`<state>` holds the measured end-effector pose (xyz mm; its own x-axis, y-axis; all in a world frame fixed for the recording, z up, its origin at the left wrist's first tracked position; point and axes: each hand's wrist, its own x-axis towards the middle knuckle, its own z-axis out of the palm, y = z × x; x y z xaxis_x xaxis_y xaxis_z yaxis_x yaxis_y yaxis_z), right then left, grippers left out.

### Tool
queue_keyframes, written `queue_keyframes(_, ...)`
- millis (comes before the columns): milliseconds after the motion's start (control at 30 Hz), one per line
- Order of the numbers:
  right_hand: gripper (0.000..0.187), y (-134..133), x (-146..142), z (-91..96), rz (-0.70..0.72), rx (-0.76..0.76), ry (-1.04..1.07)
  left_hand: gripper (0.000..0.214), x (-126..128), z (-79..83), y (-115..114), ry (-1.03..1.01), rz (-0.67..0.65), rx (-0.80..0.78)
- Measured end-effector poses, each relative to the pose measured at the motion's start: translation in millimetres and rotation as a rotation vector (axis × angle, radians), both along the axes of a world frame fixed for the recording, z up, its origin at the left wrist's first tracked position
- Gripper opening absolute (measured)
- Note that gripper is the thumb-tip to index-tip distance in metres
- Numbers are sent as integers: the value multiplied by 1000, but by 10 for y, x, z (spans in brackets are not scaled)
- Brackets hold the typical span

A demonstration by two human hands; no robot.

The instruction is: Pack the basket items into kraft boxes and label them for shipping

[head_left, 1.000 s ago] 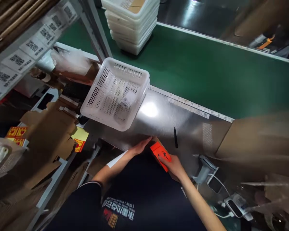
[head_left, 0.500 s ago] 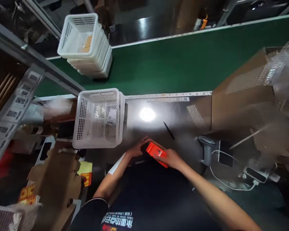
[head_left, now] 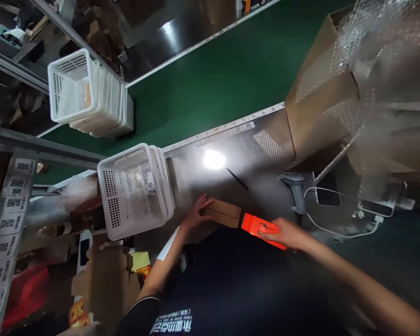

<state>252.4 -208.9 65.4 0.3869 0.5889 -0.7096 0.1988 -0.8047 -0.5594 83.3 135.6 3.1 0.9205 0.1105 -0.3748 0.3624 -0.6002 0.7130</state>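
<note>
My left hand (head_left: 197, 213) grips the left end of a small brown cardboard box (head_left: 226, 213), thumb and fingers about its edges. My right hand (head_left: 290, 234) is closed around a bright orange-red, box-shaped object (head_left: 257, 226) with dark marks and a dark end; its exact kind I cannot make out. That dark end points at the box's right end, with a narrow gap between them. Both are held close in front of my dark shirt. Beyond them a thin black, pen-like tool (head_left: 237, 178) lies on the metal table (head_left: 192, 175).
White perforated baskets (head_left: 133, 228) stand nested at the left; another stack (head_left: 105, 112) sits on the green belt (head_left: 203, 79). At the right are a barcode scanner (head_left: 296, 189), a phone (head_left: 327, 196), a white cable (head_left: 346, 230) and a large carton (head_left: 318, 98) with bubble wrap (head_left: 357, 42).
My right hand has moved right with the orange-red object, away from my left hand. The brown box, mostly hidden before, now shows between them. The camera view has tilted.
</note>
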Motion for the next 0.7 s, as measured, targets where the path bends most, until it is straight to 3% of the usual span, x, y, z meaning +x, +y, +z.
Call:
queue_keyframes(67,49,-162,34,-140,-25,35,48,68,-26,62,-22,12,-51,140)
queue_keyframes(133,47,-152,60,-274,-31,104,129,67,-63,116,-75,-8,-152,368)
queue_keyframes(233,43,82,98,-426,-21,213,234,70,-97,149,-209,-56,-433,622)
queue_keyframes(300,40,286,118,-479,-14,262,255,74,-80,137,-295,-70,-619,662)
queue_keyframes(367,38,444,129,-491,-2,282,271,77,-35,125,-341,-64,-716,701)
queue_keyframes(433,39,485,140,-467,17,285,261,79,16,136,-340,-37,-726,758)
queue_keyframes(533,41,301,177,-383,43,262,211,78,67,194,-303,30,-692,748)
queue_keyframes(633,41,62,225,-273,61,161,124,77,85,254,-290,65,-620,607)
queue_keyframes(700,40,52,238,-206,90,66,18,77,95,281,-301,59,-552,486)
